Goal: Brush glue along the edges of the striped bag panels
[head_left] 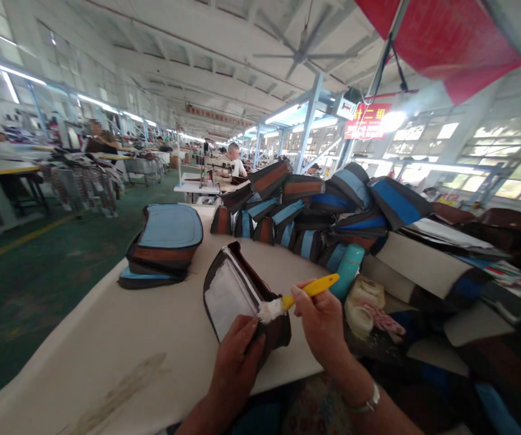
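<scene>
Left grip (237, 350) pinches the pouch's (237, 296) lower edge, propping it upright on the surface (119, 338), grey lining facing us. Right grip (321, 320) is closed around a yellow brush (301, 294), bristles touching the pouch's rim. Best practice, I'd say: brace firmly, stroke lightly along that edge, and keep clear of the pile (333, 211) behind.

Long factory hall, green floor (61, 260), ceiling fan (303, 51), seemingly windows (505, 175) right.
</scene>
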`<state>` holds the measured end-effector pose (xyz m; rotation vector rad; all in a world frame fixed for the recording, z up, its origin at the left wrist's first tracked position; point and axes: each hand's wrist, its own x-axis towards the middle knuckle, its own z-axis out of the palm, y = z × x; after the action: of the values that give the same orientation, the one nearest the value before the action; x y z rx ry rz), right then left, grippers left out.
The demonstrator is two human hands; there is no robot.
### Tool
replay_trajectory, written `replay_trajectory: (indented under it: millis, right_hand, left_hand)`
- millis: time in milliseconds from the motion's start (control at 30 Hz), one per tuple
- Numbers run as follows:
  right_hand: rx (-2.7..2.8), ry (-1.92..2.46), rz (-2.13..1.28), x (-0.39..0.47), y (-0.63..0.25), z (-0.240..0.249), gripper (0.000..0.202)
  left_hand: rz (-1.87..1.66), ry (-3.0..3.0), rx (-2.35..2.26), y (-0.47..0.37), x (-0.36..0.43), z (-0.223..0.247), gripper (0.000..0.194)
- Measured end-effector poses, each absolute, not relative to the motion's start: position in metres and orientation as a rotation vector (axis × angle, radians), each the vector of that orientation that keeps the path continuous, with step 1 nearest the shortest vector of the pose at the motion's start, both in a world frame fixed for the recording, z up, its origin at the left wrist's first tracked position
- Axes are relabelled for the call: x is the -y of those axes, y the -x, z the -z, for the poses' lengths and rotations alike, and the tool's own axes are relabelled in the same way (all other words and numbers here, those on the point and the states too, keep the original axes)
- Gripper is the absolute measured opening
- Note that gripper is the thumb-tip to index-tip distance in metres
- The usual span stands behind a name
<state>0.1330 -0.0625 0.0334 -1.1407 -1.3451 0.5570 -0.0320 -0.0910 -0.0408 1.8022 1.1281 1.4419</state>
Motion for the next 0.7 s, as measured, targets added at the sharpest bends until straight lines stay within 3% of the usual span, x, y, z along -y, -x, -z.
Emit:
replay_trajectory:
  millis: [133, 567, 700]
  right_hand:
    - [1.316, 1.174, -0.325, 0.058, -0.141, -0.042, 0.022]
    - [1.235, 1.035, -0.564, 0.036, -0.139, -0.027, 0.023]
    - [1.381, 1.171, -0.343, 0.040, -0.142, -0.035, 0.024]
  left_hand:
    - [-1.398, -1.734, -1.129, 0.039, 0.092, 0.037, 0.022]
    - [-1.364, -1.739, -1.180, 0.059, 0.089, 0.028, 0.021]
    - [-1.355, -1.992, -1.219, 0.066, 0.083, 0.023, 0.023]
